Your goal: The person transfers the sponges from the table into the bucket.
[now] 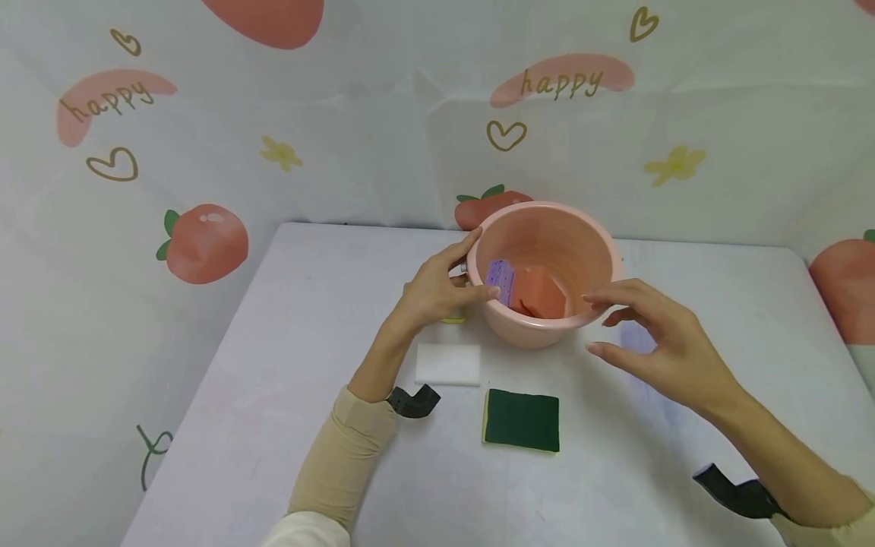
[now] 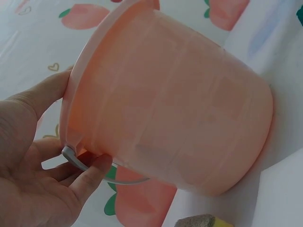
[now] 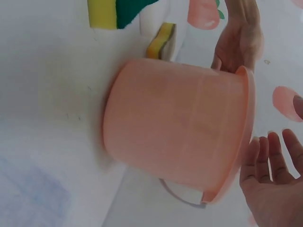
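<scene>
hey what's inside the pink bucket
In the bucket, a purple piece and an orange piece lie side by side; whatever is beneath them is covered and can't be seen.

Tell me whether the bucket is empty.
Not empty: the head view shows a purple block and an orange piece inside the bucket.

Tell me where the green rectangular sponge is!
In the head view, the green rectangular sponge lies on the white table, in front of the pink plastic bucket, right of the white rectangular block.

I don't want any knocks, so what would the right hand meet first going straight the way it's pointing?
The right hand would most likely meet the pink bucket first, at its rim; depth is unclear, so they may already touch.
</scene>
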Demonstrator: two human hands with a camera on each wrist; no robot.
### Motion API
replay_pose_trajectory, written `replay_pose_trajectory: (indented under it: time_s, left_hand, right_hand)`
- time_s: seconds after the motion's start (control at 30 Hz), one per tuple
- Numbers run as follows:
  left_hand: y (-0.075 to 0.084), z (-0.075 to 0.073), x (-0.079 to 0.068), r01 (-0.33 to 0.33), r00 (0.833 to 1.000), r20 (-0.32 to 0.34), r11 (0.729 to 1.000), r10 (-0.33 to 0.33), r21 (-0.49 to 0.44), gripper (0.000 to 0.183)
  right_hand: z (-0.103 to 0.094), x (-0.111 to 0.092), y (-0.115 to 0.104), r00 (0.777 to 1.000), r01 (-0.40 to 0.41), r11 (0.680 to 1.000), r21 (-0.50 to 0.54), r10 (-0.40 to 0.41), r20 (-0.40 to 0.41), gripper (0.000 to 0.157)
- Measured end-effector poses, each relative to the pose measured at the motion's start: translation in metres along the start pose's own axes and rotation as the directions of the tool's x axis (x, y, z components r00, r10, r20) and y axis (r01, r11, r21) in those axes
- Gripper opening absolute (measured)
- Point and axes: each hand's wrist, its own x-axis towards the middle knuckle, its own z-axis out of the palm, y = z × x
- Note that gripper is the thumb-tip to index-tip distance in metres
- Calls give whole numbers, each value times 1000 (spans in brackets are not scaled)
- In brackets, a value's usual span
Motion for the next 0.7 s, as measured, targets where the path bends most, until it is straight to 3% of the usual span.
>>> replay_pose_trajectory:
  time_s: [0.27,0.37,0.7]
  left_hand:
    - [-28,2,10,-1,1000,-26,1000,1,3,91]
    - [-31,2,11,-7,999,-36,1000,7,12,91]
    - [-3,1,0,10,1000,-7,1000,-11,-10,88]
  right_hand:
    - [8,-10,-4,1000,30,1000,2,-30,9,60]
    - [12,-16,-1,999,30,999,15,-31,15,59]
    - [34,-38,10,998,9,999,48,-12,54,57]
